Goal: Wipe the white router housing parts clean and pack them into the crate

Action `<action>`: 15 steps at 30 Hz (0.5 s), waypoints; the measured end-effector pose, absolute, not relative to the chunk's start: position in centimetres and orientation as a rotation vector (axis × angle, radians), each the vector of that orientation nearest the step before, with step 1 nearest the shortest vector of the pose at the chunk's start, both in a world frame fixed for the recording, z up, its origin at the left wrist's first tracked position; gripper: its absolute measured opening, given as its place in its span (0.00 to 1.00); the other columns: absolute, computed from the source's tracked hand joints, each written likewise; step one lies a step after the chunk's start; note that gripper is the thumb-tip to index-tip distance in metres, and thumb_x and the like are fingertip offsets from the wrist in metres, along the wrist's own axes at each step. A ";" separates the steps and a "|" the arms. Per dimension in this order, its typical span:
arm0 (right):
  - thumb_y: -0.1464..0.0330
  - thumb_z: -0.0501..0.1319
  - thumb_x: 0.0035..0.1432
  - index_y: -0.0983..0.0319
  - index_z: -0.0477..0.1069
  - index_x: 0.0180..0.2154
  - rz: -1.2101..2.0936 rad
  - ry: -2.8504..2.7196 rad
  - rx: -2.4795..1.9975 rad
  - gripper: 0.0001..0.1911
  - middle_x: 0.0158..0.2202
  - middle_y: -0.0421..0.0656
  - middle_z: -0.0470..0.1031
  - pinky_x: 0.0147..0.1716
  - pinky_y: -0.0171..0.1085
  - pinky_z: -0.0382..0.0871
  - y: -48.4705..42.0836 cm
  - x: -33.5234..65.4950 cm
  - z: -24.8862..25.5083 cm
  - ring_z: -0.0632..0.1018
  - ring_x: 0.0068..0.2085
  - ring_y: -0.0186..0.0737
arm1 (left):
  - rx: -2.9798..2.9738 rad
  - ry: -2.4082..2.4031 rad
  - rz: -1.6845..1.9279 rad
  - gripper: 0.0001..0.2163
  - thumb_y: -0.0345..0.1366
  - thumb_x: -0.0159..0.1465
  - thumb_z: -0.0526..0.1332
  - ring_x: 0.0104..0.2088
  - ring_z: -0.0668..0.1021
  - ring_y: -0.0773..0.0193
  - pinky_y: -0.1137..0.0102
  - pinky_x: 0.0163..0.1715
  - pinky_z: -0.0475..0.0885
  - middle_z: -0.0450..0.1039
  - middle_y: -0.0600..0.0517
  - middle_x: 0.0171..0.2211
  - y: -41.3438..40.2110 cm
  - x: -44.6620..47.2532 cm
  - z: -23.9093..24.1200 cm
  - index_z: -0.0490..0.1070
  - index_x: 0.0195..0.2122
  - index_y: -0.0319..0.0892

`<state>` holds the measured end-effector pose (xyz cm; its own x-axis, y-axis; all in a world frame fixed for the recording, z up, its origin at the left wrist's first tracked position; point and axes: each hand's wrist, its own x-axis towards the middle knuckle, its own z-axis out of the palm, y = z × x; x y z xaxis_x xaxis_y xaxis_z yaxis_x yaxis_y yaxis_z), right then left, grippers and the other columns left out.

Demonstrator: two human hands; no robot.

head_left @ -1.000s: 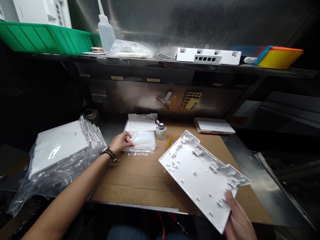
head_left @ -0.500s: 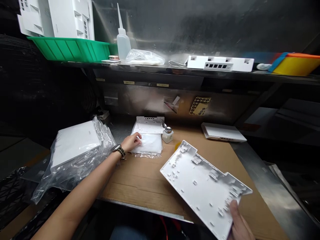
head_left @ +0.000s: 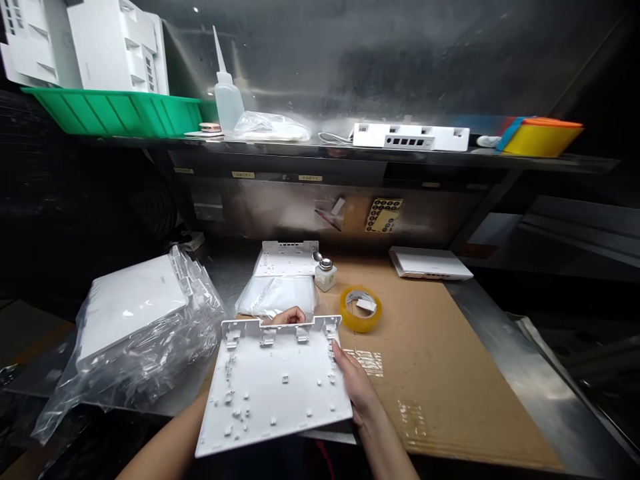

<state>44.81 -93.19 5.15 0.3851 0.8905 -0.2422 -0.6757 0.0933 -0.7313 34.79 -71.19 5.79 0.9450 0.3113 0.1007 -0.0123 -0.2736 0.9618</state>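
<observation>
My right hand grips the right edge of a white plastic router housing, thumb on its inner face. The housing is tilted toward me, with clips and posts showing inside. Behind its upper edge, my left hand is closed, fingers curled at the near edge of a clear plastic bag; its wrist is hidden by the housing. Another white housing lies at the far end of the bags. Beside them stands a small pump bottle, and nearer is a roll of yellow tape.
At the left lies a white router cover in clear plastic. A white router sits at the back right of the cardboard. The shelf above holds a green basket, a squeeze bottle, and a yellow container.
My right hand has brought the housing left and squared it in front of me. My left hand has drawn nearer, fingers now curled, and the bag has shifted. The tape roll is uncovered.
</observation>
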 end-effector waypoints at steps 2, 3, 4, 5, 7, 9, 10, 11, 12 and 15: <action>0.52 0.74 0.53 0.68 0.78 0.48 1.188 -0.281 -0.902 0.30 0.43 0.52 0.84 0.52 0.46 0.77 -93.1 45.2 5.1 0.83 0.49 0.52 | 1.873 0.221 0.364 0.14 0.47 0.66 0.66 0.30 0.75 0.65 0.67 0.32 0.75 0.73 0.53 0.33 -70.6 34.1 5.6 0.70 0.35 0.40; 0.52 0.74 0.53 0.68 0.78 0.49 1.186 -0.274 -0.910 0.30 0.42 0.51 0.84 0.52 0.46 0.76 -93.3 45.6 4.9 0.84 0.49 0.52 | 1.894 0.232 0.410 0.14 0.47 0.66 0.65 0.31 0.76 0.65 0.66 0.33 0.75 0.73 0.52 0.34 -70.4 33.7 5.6 0.71 0.36 0.40; 0.52 0.73 0.53 0.68 0.77 0.49 1.184 -0.265 -0.919 0.31 0.42 0.51 0.84 0.52 0.46 0.76 -93.7 45.9 4.7 0.83 0.49 0.52 | 1.915 0.250 0.468 0.14 0.47 0.66 0.65 0.33 0.77 0.63 0.65 0.35 0.76 0.74 0.52 0.35 -70.2 33.3 5.6 0.71 0.37 0.40; 0.52 0.73 0.52 0.68 0.77 0.51 1.180 -0.256 -0.928 0.32 0.43 0.51 0.84 0.52 0.47 0.76 -94.1 46.2 4.4 0.83 0.49 0.52 | 1.937 0.271 0.527 0.15 0.48 0.66 0.65 0.36 0.77 0.61 0.63 0.38 0.76 0.74 0.51 0.36 -70.0 33.0 5.7 0.71 0.37 0.40; 0.52 0.74 0.52 0.67 0.75 0.54 1.182 -0.245 -0.929 0.35 0.45 0.51 0.84 0.52 0.47 0.76 -94.8 46.6 4.0 0.83 0.50 0.53 | 1.996 0.306 0.621 0.14 0.48 0.64 0.65 0.42 0.78 0.57 0.60 0.44 0.76 0.75 0.46 0.42 -69.7 32.6 6.1 0.74 0.34 0.40; 0.53 0.74 0.52 0.66 0.72 0.58 1.201 -0.242 -0.909 0.37 0.48 0.51 0.83 0.53 0.49 0.76 -95.1 46.7 3.8 0.82 0.51 0.54 | 2.081 0.321 0.660 0.12 0.46 0.60 0.67 0.48 0.77 0.51 0.59 0.49 0.75 0.74 0.41 0.51 -69.3 32.6 7.0 0.78 0.31 0.41; 0.53 0.73 0.52 0.66 0.72 0.59 1.213 -0.238 -0.895 0.38 0.49 0.52 0.82 0.54 0.50 0.76 -95.1 46.7 3.8 0.82 0.52 0.55 | 2.128 0.328 0.669 0.10 0.44 0.60 0.67 0.51 0.76 0.49 0.57 0.53 0.73 0.73 0.41 0.56 -69.2 32.8 7.5 0.80 0.32 0.42; 0.53 0.73 0.53 0.66 0.71 0.59 1.228 -0.230 -0.881 0.38 0.50 0.52 0.82 0.54 0.51 0.75 -95.1 46.7 3.7 0.82 0.52 0.55 | 2.173 0.340 0.683 0.09 0.42 0.59 0.67 0.54 0.75 0.46 0.55 0.57 0.70 0.72 0.42 0.60 -69.2 32.9 8.0 0.82 0.36 0.43; 0.52 0.72 0.53 0.65 0.72 0.60 1.239 -0.217 -0.869 0.38 0.51 0.52 0.82 0.55 0.52 0.75 -95.0 46.8 3.7 0.82 0.53 0.56 | 2.210 0.359 0.708 0.12 0.40 0.60 0.65 0.57 0.73 0.45 0.53 0.61 0.66 0.69 0.43 0.63 -69.2 33.0 8.6 0.82 0.43 0.45; 0.49 0.69 0.55 0.65 0.72 0.59 1.204 -0.145 -0.866 0.38 0.52 0.53 0.81 0.56 0.53 0.73 -95.4 47.5 3.6 0.80 0.56 0.57 | 2.277 0.426 0.821 0.23 0.34 0.66 0.55 0.65 0.67 0.48 0.50 0.66 0.60 0.62 0.47 0.69 -70.1 33.1 10.0 0.69 0.63 0.48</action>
